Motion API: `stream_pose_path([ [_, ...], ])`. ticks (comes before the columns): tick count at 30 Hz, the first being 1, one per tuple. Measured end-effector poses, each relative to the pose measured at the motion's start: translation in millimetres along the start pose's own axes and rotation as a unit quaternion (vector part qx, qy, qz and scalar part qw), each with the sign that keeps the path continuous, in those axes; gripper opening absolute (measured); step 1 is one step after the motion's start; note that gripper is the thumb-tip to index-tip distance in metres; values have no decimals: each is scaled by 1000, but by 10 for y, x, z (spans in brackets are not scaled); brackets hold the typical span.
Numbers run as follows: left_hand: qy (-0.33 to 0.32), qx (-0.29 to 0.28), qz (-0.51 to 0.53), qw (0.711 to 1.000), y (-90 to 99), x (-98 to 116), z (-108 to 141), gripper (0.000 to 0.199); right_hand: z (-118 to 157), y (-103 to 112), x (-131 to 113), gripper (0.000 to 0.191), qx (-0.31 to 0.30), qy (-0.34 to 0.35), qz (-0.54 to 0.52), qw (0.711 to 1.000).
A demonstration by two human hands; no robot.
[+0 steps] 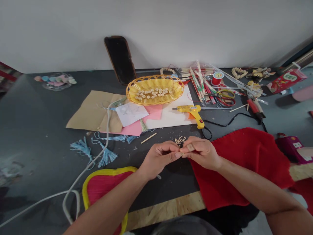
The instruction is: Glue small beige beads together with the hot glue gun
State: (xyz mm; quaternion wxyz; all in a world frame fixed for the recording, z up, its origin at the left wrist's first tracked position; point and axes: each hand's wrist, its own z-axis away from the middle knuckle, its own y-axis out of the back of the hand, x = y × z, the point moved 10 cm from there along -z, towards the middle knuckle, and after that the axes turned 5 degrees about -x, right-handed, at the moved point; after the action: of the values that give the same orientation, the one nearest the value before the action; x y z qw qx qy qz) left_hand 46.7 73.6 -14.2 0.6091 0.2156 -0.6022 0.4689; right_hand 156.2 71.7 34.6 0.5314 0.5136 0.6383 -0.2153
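Note:
My left hand [164, 157] and my right hand [201, 152] meet over the front part of the dark table, thumbs and forefingers pinched together. Between the fingertips is a small pale beaded piece [182, 154], mostly hidden, so I cannot make out its full shape. Just beyond the fingers lies a little pile of pale beads [180, 140]. A yellow glue gun [192, 112] lies on its side behind the right hand. Farther back, a yellow woven basket [155, 100] holds several small beaded clusters [156, 93].
A red cloth [246, 163] lies under the right forearm. Blue tassels [106, 156], a white cable [84, 169] and a yellow-edged pink piece [105, 184] are at left. Scissors [226, 98], wrapped sticks [199, 85] and a red thread spool [217, 79] sit back right. A phone [119, 58] leans against the wall.

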Motion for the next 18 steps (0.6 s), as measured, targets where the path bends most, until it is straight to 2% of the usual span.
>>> stream_pose_path([
  [3,-4,1,-11,1000,0,21,2,19,-1,8,-30,11,4,7,10,1000],
  [9,7,-7,-8,1000,-4,-11,0,19,-15,7,-123,29,-10,35,39,999],
  [13,6,-18,-11,1000,-12,-10,-6,21,-19,6,-178,18,-9,55,63,996],
  [18,6,-34,-11,999,-44,-14,-6,23,-17,6,-170,12,-3,44,71,996],
])
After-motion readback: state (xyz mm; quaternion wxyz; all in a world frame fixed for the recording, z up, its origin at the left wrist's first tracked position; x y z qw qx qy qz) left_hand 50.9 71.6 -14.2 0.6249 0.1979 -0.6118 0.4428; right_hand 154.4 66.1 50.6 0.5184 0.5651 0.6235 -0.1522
